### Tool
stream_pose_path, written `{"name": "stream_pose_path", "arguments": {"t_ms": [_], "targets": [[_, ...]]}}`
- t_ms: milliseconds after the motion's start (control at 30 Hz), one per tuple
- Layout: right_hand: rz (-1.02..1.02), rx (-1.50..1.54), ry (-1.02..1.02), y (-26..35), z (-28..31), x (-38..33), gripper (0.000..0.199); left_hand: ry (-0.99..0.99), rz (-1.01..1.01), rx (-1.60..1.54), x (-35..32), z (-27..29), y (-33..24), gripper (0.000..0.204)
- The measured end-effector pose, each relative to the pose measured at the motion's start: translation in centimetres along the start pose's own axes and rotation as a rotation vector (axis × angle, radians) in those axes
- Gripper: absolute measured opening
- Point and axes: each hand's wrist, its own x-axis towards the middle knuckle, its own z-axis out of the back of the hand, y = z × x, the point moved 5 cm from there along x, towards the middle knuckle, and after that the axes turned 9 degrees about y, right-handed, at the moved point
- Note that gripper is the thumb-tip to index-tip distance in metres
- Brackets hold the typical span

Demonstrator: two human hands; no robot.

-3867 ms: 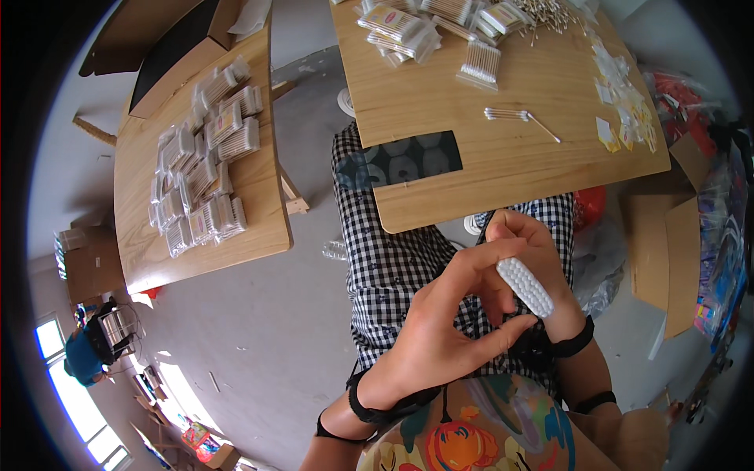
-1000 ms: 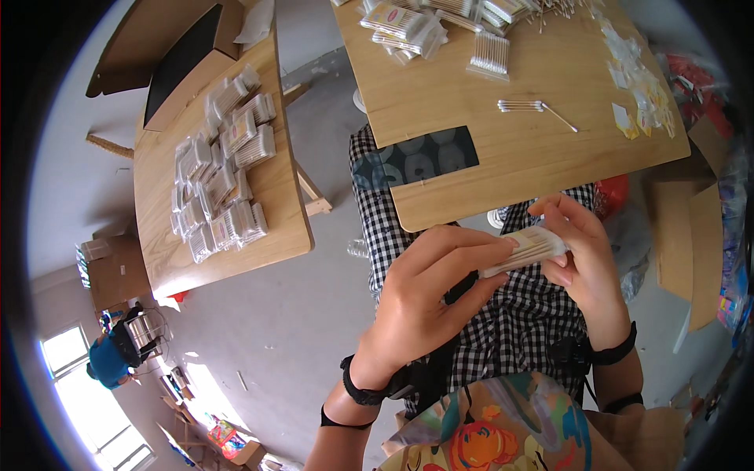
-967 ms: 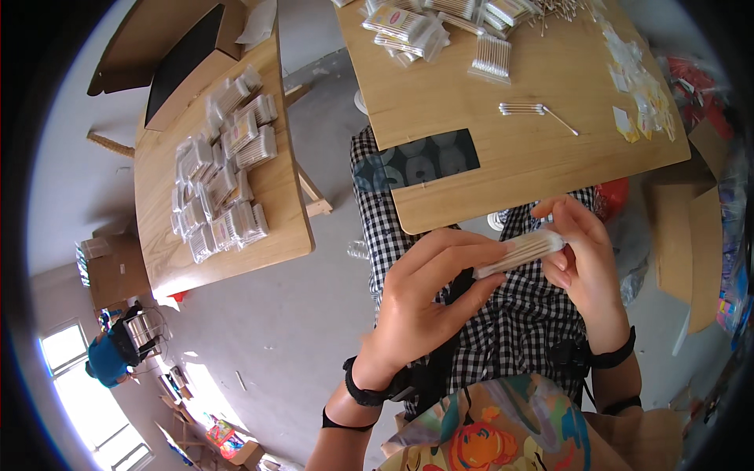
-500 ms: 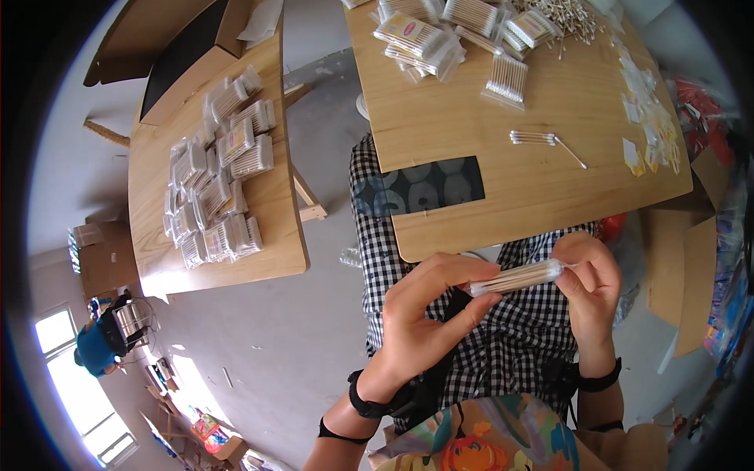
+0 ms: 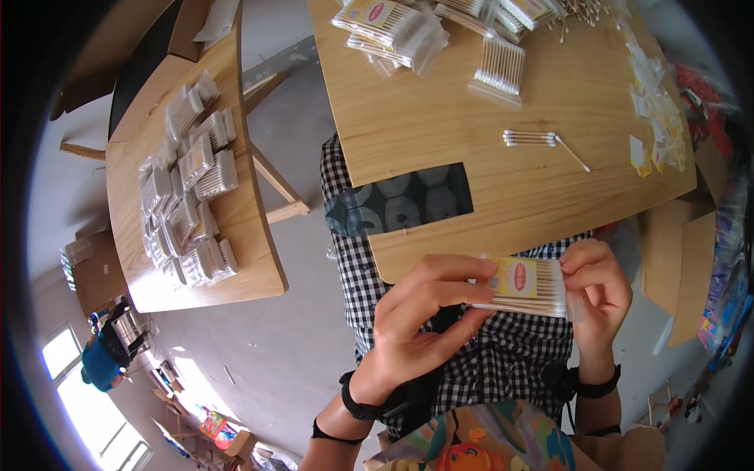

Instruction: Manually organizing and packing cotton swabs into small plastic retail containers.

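Above my lap, in front of the table's near edge, I hold a clear bag of cotton swabs with a yellow label facing up. My left hand grips its left end between thumb and fingers. At the other end, my right hand pinches the clear plastic flap, fingers curled. On the table beyond lie a few loose cotton swabs in a small row, with a single swab slanting beside them. A filled swab bag lies farther back.
Piled swab bags and loose swabs cover the far part of the wooden table. Empty bags and labels lie along its right side. A second table at left bears many packed bags. Cardboard boxes stand at right.
The bag has been tilted from edge-on so its labelled flat side now shows. My right hand has shifted slightly down its end. The view has shifted a little.
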Motion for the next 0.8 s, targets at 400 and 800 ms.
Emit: {"name": "stream_pose_path", "arguments": {"t_ms": [400,800], "targets": [[-0.007,-0.084,0.024,-0.6,0.4,1.1,0.009,0.047,0.004,0.079,1.1,-0.6,0.9,0.026],[-0.263,0.158,0.044,-2.8,0.6,0.0,0.013,0.125,0.101,0.096,1.9,-2.2,0.6,0.029]]}}
